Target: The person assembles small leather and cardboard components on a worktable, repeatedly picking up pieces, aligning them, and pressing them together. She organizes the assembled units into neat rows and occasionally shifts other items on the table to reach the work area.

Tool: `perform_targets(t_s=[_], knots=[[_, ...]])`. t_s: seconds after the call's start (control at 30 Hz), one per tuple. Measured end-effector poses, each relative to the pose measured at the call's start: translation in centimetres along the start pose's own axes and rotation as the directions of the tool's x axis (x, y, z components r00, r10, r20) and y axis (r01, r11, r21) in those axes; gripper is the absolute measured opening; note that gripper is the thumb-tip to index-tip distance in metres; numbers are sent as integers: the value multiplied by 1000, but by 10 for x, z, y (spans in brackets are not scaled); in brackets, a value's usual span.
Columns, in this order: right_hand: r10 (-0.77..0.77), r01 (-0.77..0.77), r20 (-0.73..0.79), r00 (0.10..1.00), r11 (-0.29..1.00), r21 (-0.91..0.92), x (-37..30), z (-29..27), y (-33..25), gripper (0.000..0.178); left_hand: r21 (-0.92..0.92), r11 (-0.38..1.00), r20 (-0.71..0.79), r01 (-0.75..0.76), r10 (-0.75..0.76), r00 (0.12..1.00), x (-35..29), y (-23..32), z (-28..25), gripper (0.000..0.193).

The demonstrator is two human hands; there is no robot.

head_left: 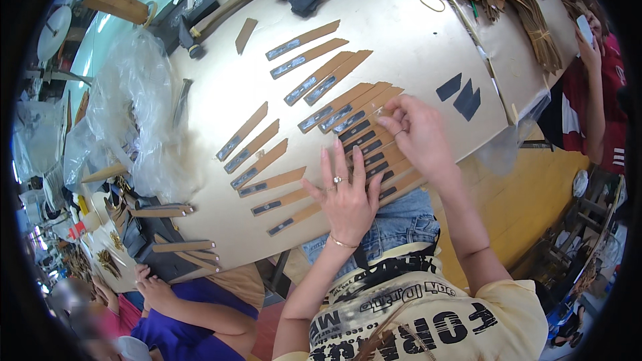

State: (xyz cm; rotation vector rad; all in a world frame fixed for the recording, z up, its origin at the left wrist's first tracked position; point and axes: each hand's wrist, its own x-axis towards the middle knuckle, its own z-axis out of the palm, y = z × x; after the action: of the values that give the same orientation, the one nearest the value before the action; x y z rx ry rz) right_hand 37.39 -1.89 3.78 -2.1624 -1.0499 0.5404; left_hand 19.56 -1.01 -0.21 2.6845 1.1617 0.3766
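Note:
Tan leather-like strips with slanted ends lie in rows on the pale table, each with a dark patch near one end. My left hand (346, 204) rests with fingers spread flat at the edge of an overlapping row of strips (364, 138). A ring is on one finger. Above the right end of that row, my right hand (421, 135) is closed in a pinch. A small clear, shiny bit shows by its fingertips, too small to name. Shiny film covers the patches on the farther strips (294, 65). More separate strips (244, 130) fan out to the left.
A crumpled clear plastic bag (137, 113) and a hammer (192, 37) lie at the left. Black pieces (468, 100) sit at the right, bundled brown strips (531, 23) at the far right. Co-workers sit at the lower left, one hand (152, 287) by black material; another person stands right.

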Motion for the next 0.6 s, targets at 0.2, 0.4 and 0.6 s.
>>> perform_targets(t_s=[0.2, 0.4, 0.6], knots=[[-44, 42, -34, 998, 997, -61, 2, 9, -3, 16, -6, 1000, 11, 5, -5, 1000, 0, 0, -1, 50], [108, -67, -63, 992, 881, 468, -15, -41, 26, 9, 5, 1000, 47, 12, -12, 999, 1, -2, -5, 51], [375, 311, -744, 553, 735, 602, -48, -161, 198, 8, -114, 994, 25, 0, 3, 1000, 3, -7, -9, 61]])
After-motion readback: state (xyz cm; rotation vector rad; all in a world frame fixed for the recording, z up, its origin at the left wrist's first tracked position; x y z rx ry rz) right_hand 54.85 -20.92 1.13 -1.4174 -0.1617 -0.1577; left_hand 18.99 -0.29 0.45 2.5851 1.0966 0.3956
